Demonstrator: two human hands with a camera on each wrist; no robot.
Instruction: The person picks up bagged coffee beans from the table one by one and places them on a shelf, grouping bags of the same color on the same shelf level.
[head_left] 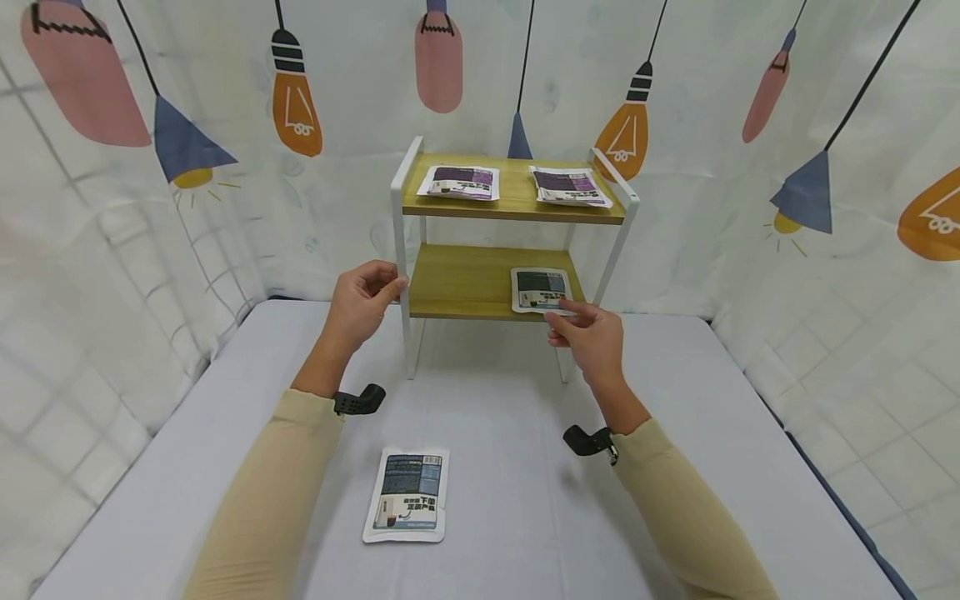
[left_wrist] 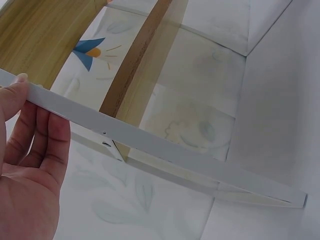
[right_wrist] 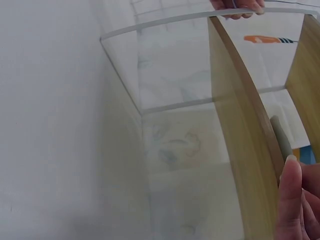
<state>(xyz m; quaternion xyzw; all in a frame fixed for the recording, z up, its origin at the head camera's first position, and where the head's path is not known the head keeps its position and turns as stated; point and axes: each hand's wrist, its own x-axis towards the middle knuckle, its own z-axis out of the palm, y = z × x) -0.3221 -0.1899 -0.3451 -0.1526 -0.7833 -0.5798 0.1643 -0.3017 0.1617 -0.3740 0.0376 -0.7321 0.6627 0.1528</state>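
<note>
A small two-tier shelf rack [head_left: 465,292] with wooden boards and white metal legs stands on the table. My left hand [head_left: 360,307] grips its white left front post [left_wrist: 165,150], thumb on one side and fingers on the other. On the right of the lower board lies a flat sealed pouch [head_left: 538,283] with a dark label. My right hand [head_left: 594,335] pinches the pouch's near right edge. In the right wrist view the thumb [right_wrist: 290,185] is against the pouch [right_wrist: 281,136] at the board's front edge; the other fingers are partly hidden.
Two purple-labelled pouches, one at left [head_left: 459,183] and one at right [head_left: 572,187], lie on the upper board. Another dark-labelled pouch [head_left: 407,496] lies on the white tablecloth [head_left: 502,500] between the forearms. A lamp-patterned curtain [head_left: 337,217] hangs behind the rack.
</note>
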